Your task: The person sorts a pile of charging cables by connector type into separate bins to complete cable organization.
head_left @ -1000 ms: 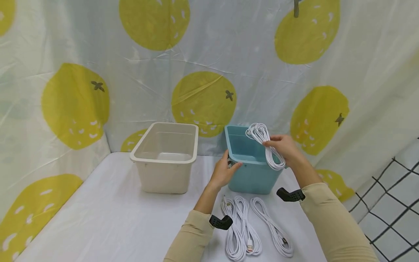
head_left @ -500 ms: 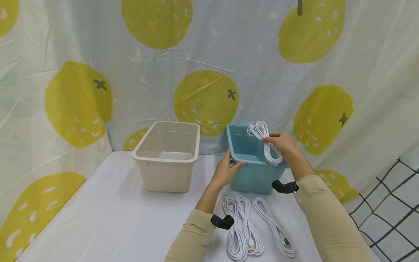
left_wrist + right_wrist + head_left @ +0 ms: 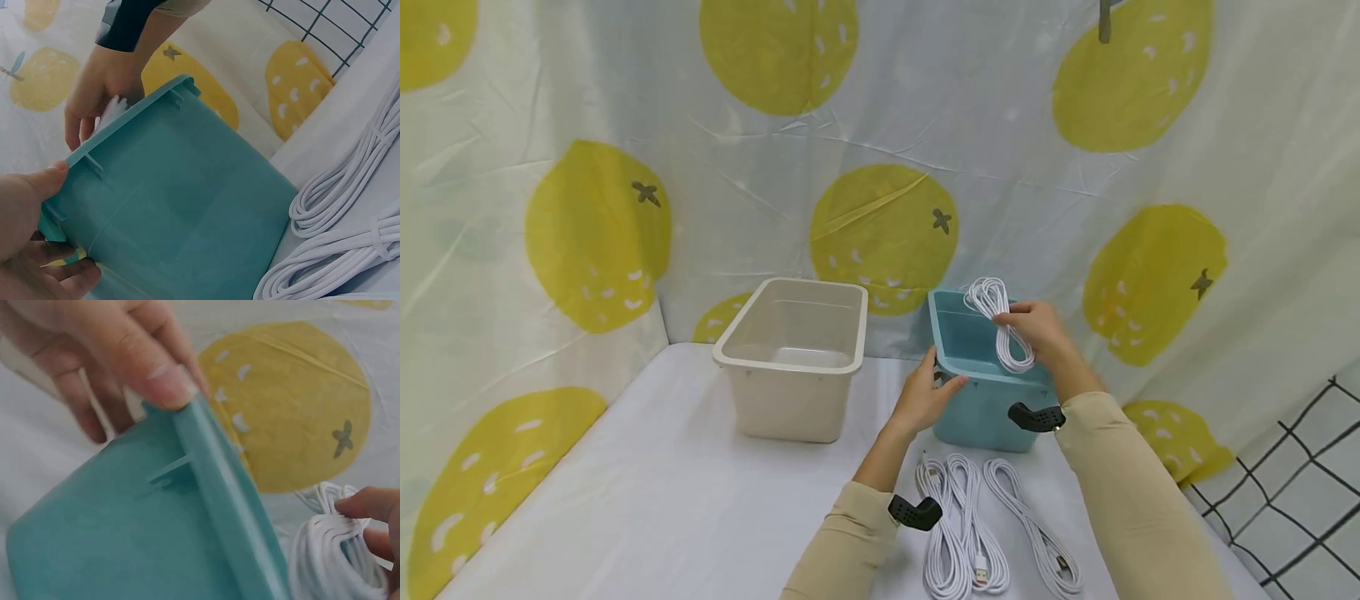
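Observation:
My right hand (image 3: 1037,329) pinches a coiled white USB-type cable (image 3: 988,297) at its middle, between thumb and fingers. The coil hangs over the opening of a teal plastic bin (image 3: 988,417), its lower loop close to the front rim. With the thumb on the rim and fingers beneath it, my left hand (image 3: 921,398) grips the bin's front left corner. In the right wrist view the white cable (image 3: 334,556) shows beside the bin's rim (image 3: 219,494). From the left wrist view, the bin's wall (image 3: 169,194) hides most of the held coil.
A beige bin (image 3: 790,404) stands left of the teal one. Several coiled white cables (image 3: 947,542) lie on the white table (image 3: 662,492) in front of the teal bin. A lemon-print curtain (image 3: 760,192) hangs behind, and a black wire grid (image 3: 1277,492) stands at the right.
My right hand has carried the coiled cable left and inward, from across the bin's front rim to over its opening. My left hand keeps its grip on the corner. The head view has shifted slightly.

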Action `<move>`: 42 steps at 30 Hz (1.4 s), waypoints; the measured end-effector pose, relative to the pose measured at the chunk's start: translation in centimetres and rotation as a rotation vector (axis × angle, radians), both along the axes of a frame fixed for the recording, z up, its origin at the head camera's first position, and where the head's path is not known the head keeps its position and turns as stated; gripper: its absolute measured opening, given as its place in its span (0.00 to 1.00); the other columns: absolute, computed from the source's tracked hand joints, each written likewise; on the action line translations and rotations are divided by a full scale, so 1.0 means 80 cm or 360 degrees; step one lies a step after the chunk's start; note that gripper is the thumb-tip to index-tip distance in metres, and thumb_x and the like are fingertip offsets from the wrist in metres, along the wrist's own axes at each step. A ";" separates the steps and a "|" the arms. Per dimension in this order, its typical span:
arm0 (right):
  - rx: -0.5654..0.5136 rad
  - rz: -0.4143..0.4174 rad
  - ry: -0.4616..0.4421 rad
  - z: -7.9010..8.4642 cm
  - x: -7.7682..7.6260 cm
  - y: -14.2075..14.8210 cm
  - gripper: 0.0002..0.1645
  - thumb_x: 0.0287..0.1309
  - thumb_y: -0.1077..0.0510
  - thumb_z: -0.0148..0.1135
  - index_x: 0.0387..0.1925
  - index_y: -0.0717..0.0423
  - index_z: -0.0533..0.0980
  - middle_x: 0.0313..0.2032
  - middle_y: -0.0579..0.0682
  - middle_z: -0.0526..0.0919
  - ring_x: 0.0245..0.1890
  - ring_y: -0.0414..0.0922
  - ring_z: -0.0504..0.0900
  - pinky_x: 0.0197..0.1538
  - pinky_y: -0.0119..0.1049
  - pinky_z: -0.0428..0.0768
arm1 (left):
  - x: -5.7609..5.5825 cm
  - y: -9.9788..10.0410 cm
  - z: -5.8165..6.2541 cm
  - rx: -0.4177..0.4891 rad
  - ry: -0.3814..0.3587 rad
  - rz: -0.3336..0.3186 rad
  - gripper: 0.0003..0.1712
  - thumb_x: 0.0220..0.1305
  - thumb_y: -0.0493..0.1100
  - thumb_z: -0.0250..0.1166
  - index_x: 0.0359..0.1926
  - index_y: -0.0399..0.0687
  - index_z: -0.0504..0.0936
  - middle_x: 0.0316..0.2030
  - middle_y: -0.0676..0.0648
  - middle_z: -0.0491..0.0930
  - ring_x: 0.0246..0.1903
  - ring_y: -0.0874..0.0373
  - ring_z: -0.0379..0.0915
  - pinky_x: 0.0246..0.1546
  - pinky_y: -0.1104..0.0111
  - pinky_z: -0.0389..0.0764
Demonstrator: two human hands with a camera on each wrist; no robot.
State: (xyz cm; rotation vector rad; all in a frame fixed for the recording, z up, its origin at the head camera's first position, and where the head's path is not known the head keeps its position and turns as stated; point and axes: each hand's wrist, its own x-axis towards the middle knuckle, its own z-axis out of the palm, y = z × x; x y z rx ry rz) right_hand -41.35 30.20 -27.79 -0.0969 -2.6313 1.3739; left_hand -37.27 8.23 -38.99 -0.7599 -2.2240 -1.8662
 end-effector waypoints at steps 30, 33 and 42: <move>0.0055 0.0259 0.0133 -0.007 0.055 0.017 0.40 0.70 0.52 0.69 0.76 0.61 0.65 0.65 0.68 0.74 0.60 0.64 0.78 0.64 0.62 0.73 | -0.001 -0.003 0.000 0.0024 0.0027 -0.0023 0.44 0.76 0.47 0.65 0.82 0.50 0.52 0.74 0.43 0.65 0.70 0.43 0.65 0.63 0.51 0.75; 0.0058 0.0293 0.0158 -0.006 0.063 0.015 0.40 0.69 0.52 0.69 0.75 0.61 0.66 0.64 0.69 0.75 0.59 0.65 0.78 0.63 0.62 0.74 | 0.000 -0.004 0.000 0.0028 0.0029 -0.0028 0.44 0.76 0.47 0.65 0.82 0.49 0.52 0.74 0.42 0.65 0.70 0.43 0.65 0.63 0.50 0.75; 0.0162 0.0292 0.0232 -0.001 0.083 0.007 0.40 0.68 0.48 0.70 0.74 0.60 0.68 0.59 0.67 0.79 0.55 0.63 0.81 0.54 0.53 0.79 | 0.000 -0.005 0.001 0.0046 0.0053 -0.0042 0.44 0.75 0.49 0.65 0.82 0.47 0.53 0.74 0.41 0.65 0.71 0.42 0.64 0.64 0.51 0.73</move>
